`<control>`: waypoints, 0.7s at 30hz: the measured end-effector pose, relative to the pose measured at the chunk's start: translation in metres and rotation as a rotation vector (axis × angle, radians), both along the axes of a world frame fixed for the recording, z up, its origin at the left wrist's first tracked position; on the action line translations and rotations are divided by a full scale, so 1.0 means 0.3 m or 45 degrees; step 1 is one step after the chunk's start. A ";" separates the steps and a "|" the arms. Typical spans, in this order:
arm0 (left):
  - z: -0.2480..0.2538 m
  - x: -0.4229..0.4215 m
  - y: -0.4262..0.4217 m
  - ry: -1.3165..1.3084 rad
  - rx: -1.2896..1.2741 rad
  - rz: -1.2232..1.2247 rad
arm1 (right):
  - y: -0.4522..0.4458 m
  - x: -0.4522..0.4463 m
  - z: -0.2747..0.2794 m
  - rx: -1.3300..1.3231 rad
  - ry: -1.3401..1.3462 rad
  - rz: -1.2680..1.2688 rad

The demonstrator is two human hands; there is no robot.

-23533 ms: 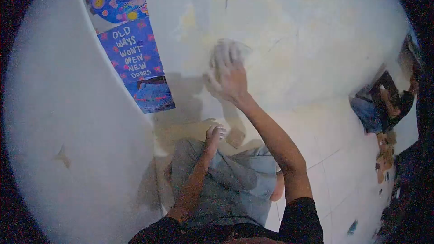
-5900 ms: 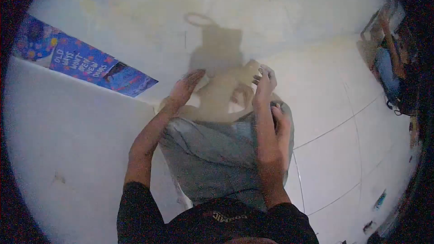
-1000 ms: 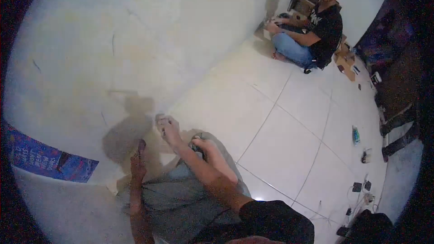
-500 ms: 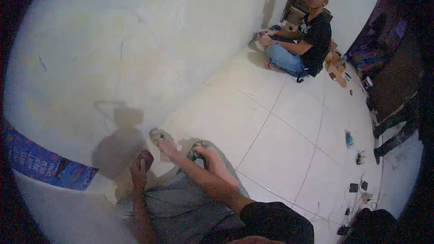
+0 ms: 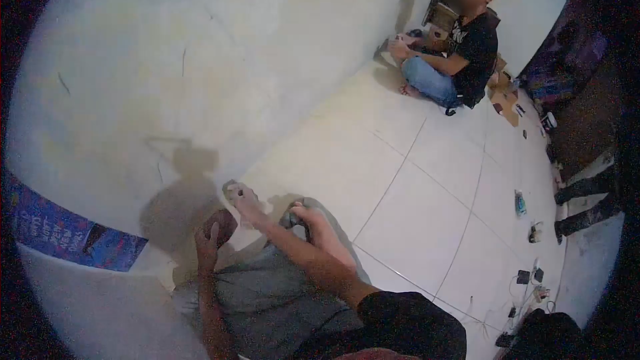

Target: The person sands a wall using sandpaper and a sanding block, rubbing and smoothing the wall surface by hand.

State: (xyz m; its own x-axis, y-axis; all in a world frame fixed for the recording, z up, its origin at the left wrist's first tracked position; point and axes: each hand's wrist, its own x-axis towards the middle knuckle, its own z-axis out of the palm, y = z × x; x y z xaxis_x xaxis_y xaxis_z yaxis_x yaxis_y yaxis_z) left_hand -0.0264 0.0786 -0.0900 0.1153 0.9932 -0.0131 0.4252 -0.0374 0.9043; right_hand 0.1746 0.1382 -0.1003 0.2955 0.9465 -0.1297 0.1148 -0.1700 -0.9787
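Note:
My left hand point(image 5: 207, 247) is closed on a flat reddish-brown piece point(image 5: 225, 226), with the thumb across its face. Just beyond it, my right hand point(image 5: 248, 205) is near the foot of the wall, its fingers curled round something small and greyish that I cannot make out. The two hands are apart, above my crossed legs in grey trousers point(image 5: 280, 287). Beside them, the pale, patchy wall point(image 5: 220, 80) carries my shadow. A blue poster with white writing point(image 5: 63, 230) lies flat against the wall at the far left.
Another person point(image 5: 467, 53) in a cap sits cross-legged by the wall. White floor tiles point(image 5: 413, 207) stretch rightward. A small bottle point(image 5: 520, 203), adapters with cables point(image 5: 523, 277) and cardboard pieces point(image 5: 505, 103) lie on the floor. Someone's dark-clothed legs point(image 5: 590, 203) show at the right edge.
The view has swung right since the oldest frames, bringing the seated person into full sight. Lately the reddish-brown piece in my left hand has turned broader to view; my right hand has moved slightly.

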 end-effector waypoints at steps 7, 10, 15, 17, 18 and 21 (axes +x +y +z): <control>0.033 -0.058 0.007 -0.301 -0.343 -0.114 | -0.077 0.021 0.064 -0.010 0.158 0.173; -0.066 -0.135 -0.024 0.865 0.880 -0.330 | -0.105 0.014 0.074 0.005 0.216 0.194; -0.061 -0.118 0.022 0.047 -0.016 -0.176 | -0.161 -0.014 0.122 0.049 0.348 0.241; -0.001 -0.081 -0.004 -0.034 -0.024 -0.153 | -0.184 -0.017 0.147 0.064 0.426 0.261; 0.044 -0.058 -0.015 -0.048 0.080 -0.141 | -0.200 -0.004 0.156 0.059 0.464 0.263; 0.095 -0.041 0.008 -0.206 -0.224 -0.065 | -0.271 0.094 0.165 0.021 0.551 0.203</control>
State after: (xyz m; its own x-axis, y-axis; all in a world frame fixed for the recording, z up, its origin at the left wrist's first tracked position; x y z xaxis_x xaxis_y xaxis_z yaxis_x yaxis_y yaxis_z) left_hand -0.0388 0.0810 -0.0615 0.1802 0.9701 -0.1626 0.2758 0.1088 0.9550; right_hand 0.2028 0.0568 -0.0509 0.0677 0.9787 -0.1939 -0.2814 -0.1677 -0.9448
